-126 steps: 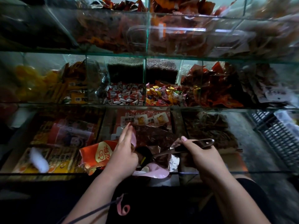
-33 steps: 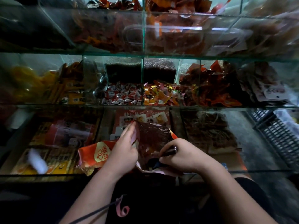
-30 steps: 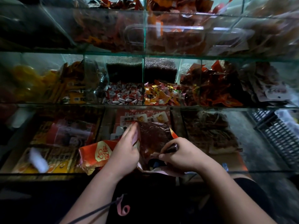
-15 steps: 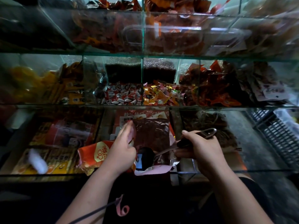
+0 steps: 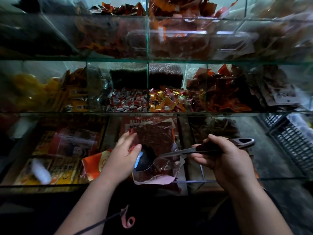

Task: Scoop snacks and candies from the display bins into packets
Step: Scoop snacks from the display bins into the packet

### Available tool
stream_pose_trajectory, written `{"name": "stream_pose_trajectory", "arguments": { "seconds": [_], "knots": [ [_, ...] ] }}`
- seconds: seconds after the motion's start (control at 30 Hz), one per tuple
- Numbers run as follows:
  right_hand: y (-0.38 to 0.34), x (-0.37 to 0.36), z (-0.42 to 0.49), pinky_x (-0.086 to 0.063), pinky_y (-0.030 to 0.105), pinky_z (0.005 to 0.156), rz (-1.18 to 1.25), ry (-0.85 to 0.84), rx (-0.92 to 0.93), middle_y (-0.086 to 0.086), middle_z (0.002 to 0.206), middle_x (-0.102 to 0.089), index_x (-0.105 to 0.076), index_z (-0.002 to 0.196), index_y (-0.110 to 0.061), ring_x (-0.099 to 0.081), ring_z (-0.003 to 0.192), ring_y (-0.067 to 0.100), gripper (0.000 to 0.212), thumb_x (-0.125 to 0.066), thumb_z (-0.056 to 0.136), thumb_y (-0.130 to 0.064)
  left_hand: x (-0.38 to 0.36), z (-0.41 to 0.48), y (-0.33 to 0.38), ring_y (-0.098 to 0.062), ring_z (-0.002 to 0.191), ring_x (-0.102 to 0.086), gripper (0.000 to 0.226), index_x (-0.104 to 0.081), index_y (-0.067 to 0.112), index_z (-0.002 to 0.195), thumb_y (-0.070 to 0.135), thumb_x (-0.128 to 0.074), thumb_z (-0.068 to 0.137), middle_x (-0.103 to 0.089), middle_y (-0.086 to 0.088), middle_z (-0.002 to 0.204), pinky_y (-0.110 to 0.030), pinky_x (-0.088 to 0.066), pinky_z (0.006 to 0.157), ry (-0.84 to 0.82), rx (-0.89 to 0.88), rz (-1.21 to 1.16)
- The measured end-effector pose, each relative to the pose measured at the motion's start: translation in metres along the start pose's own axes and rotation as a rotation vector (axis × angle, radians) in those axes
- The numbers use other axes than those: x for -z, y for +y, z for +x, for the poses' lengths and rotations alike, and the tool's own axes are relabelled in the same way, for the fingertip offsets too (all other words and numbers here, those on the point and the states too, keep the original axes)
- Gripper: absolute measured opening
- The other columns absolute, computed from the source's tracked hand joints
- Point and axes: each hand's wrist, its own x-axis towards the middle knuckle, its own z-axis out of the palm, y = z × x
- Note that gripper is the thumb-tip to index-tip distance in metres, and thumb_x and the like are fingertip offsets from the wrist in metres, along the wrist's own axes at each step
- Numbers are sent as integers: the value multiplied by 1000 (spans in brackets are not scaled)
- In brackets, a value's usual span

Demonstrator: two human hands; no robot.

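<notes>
In the bottom bin (image 5: 191, 181): scoop (image 5: 146, 158) inside the packet (image 5: 157, 136) — filling step.
Left hand (image 5: 122, 155): holds packet, 9 o'clock.
Right hand (image 5: 225, 156): grips scoop, 3 o'clock.
Next: likely tip it slowly.

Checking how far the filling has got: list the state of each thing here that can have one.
left hand, pinching the packet's left edge.
right hand, gripping the scoop's handle.
scoop, bowl at the packet's open mouth; load too dark to tell.
packet, open, holding dark reddish snack.
orange packet, lying left of the packet, partly hidden by the left hand.
wrapped candies, heaped in a middle-shelf bin.
</notes>
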Motion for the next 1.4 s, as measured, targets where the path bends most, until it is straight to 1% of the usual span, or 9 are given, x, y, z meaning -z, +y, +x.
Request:
{"name": "stream_pose_trajectory", "arguments": {
  "seconds": [0.2,0.43,0.6,0.8,1.07,1.17,1.23,1.33,1.4],
  "knots": [
    [-16,-1,-15,-58,28,46,76,18,53,24,70,-73,-61,79,-2,-72,53,33,24,-55,98,-16,-1,-2,12,-12,148,-25,55,-41,28,152,45,-50,100,-29,5,161,-28,-21,115,10,-46,73],
    [-25,1,-20,-60,28,50,148,24,65,27,78,-74,-61,80,-3,-75,60,34,26,-53,100,-19,13,8,45,-16,149,-20,60,-41,27,151,55,-45,98,-27,7,162,-50,-26,119,122,-135,216],
    [-36,4,-23,-59,25,51,222,69,111,22,73,-75,-61,77,-7,-75,60,32,28,-51,100,-20,18,24,75,-13,149,-19,81,-30,24,156,72,-23,91,-29,6,162,-42,-22,121,153,-239,153],
    [-58,2,-16,-58,23,51,332,145,164,13,63,-71,-57,77,-10,-75,58,28,25,-51,100,-17,12,60,104,-14,149,-20,78,-28,22,157,69,-24,94,-29,1,162,-29,-13,116,187,-249,-21],
    [-77,-18,13,-63,30,66,449,147,290,12,70,-70,-59,85,-6,-76,68,28,18,-57,100,-15,1,128,149,-15,154,0,75,-9,23,161,65,-23,101,-2,3,169,-37,-2,124,50,-222,233],
    [-64,-26,30,-64,36,72,258,125,471,15,85,-75,-64,94,-6,-78,82,34,9,-62,99,-14,2,138,152,-17,154,-3,71,-10,23,160,62,-23,102,-5,2,169,-34,-3,124,78,-221,241],
    [-48,-23,38,-63,40,79,-137,45,771,8,94,-78,-71,96,-7,-78,88,30,8,-65,97,-14,3,135,143,-17,153,-7,69,-12,22,160,59,-24,103,-9,1,168,-32,-6,121,96,-227,162],
    [-31,-13,43,-56,34,96,-719,-156,1127,7,115,-72,-73,100,-3,-72,109,18,10,-69,94,-10,2,118,123,-15,153,-11,65,-20,24,160,56,-31,104,-16,3,167,-29,-7,119,102,-248,68],
    [-31,-10,40,-52,29,100,-802,-253,1190,5,120,-70,-74,101,-5,-67,117,16,9,-69,94,-8,2,104,115,-13,153,-10,63,-24,26,159,53,-37,104,-15,6,167,-32,-8,121,67,-268,45]
  ]
}}
